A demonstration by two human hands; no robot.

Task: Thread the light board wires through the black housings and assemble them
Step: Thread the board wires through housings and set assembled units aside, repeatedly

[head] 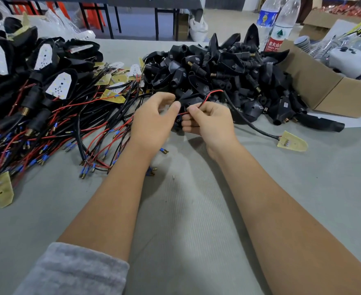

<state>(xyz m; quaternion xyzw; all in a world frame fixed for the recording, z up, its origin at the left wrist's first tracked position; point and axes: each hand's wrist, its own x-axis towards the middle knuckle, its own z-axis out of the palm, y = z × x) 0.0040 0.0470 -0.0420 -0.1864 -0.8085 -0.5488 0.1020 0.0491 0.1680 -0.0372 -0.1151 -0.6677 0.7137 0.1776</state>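
My right hand pinches the red and black wires of a light board. Their black cable runs right across the table to the yellow board, which lies flat. My left hand is beside the right one, fingers curled round a black housing that is mostly hidden between the two hands. The red wire end passes between thumb and fingers at the gap between my hands. A heap of empty black housings lies just beyond my hands.
A tangle of wired light boards spreads at the left, with assembled lamps stacked behind. A cardboard box stands at the right, two water bottles behind the heap. The grey table mat lies under my forearms.
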